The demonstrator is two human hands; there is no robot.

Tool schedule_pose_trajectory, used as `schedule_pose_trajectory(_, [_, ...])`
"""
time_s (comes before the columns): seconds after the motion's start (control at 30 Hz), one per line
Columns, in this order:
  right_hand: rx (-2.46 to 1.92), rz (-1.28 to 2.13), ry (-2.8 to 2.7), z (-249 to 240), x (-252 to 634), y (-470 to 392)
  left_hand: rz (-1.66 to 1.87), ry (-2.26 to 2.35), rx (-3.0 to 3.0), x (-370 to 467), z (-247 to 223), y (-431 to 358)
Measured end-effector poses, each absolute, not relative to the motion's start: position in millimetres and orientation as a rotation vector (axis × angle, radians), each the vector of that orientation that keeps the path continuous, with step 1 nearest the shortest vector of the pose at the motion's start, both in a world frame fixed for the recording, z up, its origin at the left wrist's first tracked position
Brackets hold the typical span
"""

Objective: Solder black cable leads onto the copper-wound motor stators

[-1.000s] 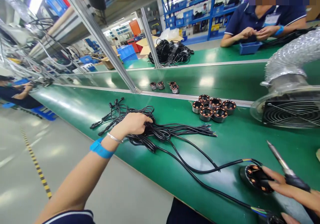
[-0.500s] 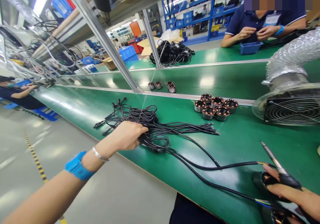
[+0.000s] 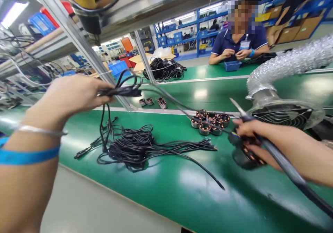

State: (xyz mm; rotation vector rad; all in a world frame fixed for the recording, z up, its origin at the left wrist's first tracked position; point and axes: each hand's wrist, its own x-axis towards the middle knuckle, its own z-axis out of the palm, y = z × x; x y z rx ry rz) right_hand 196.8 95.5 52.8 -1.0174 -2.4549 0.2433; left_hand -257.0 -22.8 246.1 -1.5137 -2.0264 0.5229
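Black cable bundle (image 3: 127, 91): up above the bench (image 3: 166, 195), on the left.
Your left hand (image 3: 74, 93): pinching that bundle between thumb and fingers.
Your right hand (image 3: 251, 130): curled around a copper-wound ring (image 3: 244, 157) and soldering iron (image 3: 282, 160), right.

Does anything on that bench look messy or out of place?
Nothing looks spilled or broken. The black cable pile is tangled, and one cable strays toward the front of the bench. Oddly, the right hand holds a pointed tool together with a copper-wound ring.
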Motion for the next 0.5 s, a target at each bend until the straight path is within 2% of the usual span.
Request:
schedule_pose_trajectory(0.13, [-1.15, 0.132, -2.537, 100, 117, 182, 0.112, -2.093, -1.382, -250, 255, 78])
schedule_pose_trajectory(0.23, [-1.226, 0.06, -2.556, 112, 71, 235, -0.189, -2.098, -1.456, -237, 246, 155])
schedule_pose_trajectory(0.37, [-1.394, 0.009, -2.566, 93, 37, 290, -0.196, -2.103, -1.634, -232, 199, 233])
schedule_pose_trajectory(0.5, [-1.604, 0.062, -2.541, 53, 38, 330, -0.009, -2.168, -1.832, -265, 132, 261])
